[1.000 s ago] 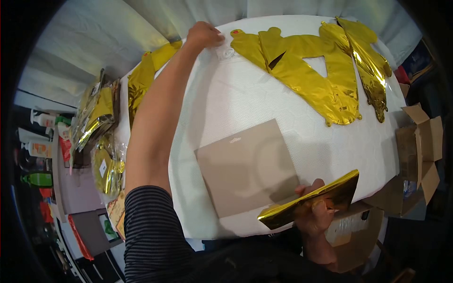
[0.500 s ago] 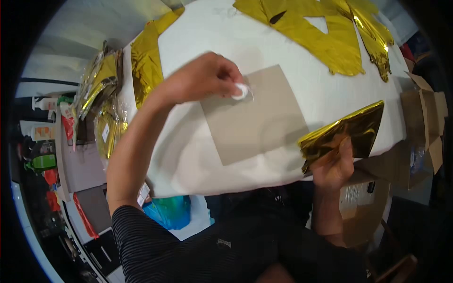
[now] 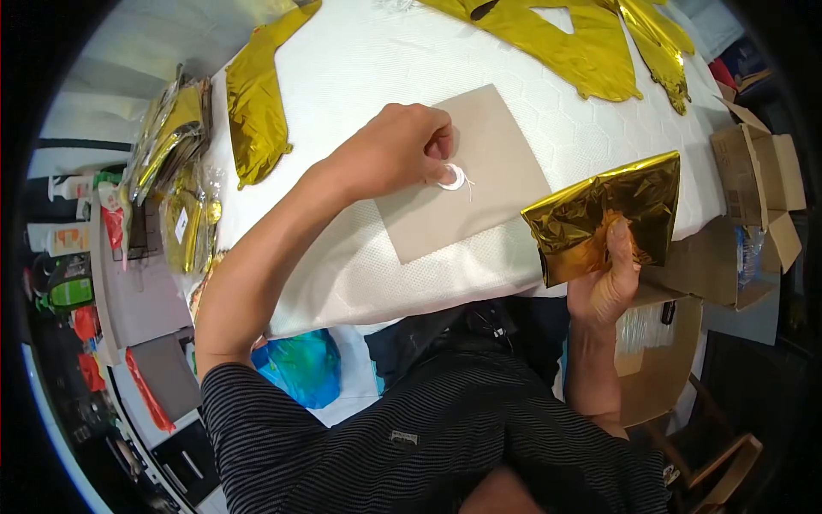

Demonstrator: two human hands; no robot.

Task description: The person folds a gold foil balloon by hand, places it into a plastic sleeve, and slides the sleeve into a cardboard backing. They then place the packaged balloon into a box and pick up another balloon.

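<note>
Left hand (image 3: 396, 154) pinching white ring (image 3: 451, 177) on card (image 3: 462, 171), left of folded foil (image 3: 610, 216) gripped by right hand (image 3: 606, 274).

Bare white surface (image 3: 377, 77) open between the cardboard sheet (image 3: 479, 184) and the gold balloons (image 3: 565, 43) at the far edge. Blocked on the left by a gold balloon (image 3: 253, 107) and stacked packets (image 3: 175, 128); hemmed on the right by cardboard boxes (image 3: 758, 188).

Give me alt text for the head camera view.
The left hand sets a small white ring on a tan card lying on a white table, while the right hand holds folded gold foil.
</note>
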